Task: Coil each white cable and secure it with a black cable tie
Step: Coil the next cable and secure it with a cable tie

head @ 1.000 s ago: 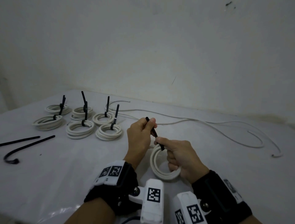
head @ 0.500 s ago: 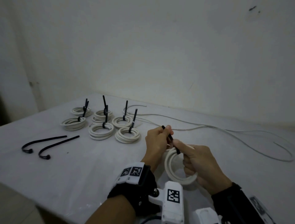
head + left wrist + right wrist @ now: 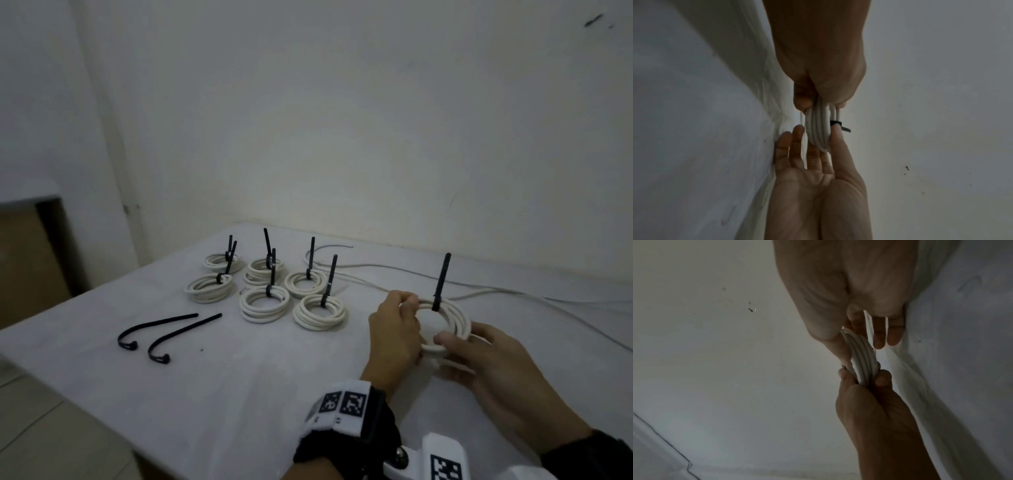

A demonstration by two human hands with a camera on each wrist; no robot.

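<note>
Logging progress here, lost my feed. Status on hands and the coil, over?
Left hand and right hand both grip the coil. Tie on it, tail up. Six tied coils to the left; nothing blocking.

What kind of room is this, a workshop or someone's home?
Hard to say; it looks like a bare indoor work corner: a plain white wall, a white-covered table, tied cable coils in rows and spare black ties.
</note>
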